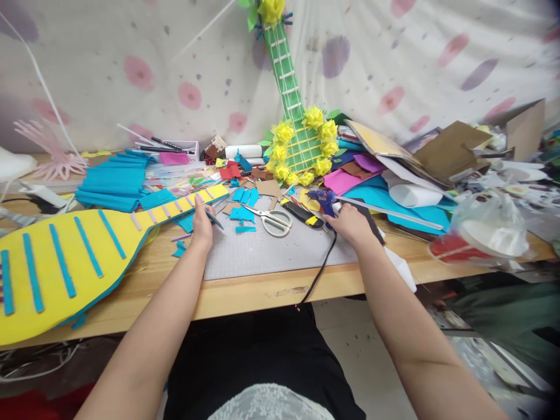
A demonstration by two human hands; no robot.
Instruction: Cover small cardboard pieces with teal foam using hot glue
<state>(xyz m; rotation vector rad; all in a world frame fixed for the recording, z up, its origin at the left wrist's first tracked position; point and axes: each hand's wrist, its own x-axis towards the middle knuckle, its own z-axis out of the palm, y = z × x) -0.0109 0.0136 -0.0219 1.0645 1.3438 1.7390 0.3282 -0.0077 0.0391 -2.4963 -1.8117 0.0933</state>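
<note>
At the neck of a yellow paper guitar [83, 227] with blue strips, my left hand [202, 226] is closed on a small dark teal piece [214, 220]. My right hand [351, 224] grips a blue hot glue gun [322, 201]. A long clear glue stick [394, 213] extends rightward from the gun, and its black cord [324, 268] drops over the table edge. Between my hands lie scissors [275, 223] with pale handles and a black and yellow utility knife [301, 214], on a grey cutting mat [249, 256]. Blue scraps [242, 213] lie beside the scissors.
A green paper guitar [291, 87] with yellow flowers leans against the curtain at the back. Blue crepe paper [111, 181] is at the left. Coloured sheets and cardboard [455, 146] pile up at the right, near a red and white tub [481, 233] in a plastic bag.
</note>
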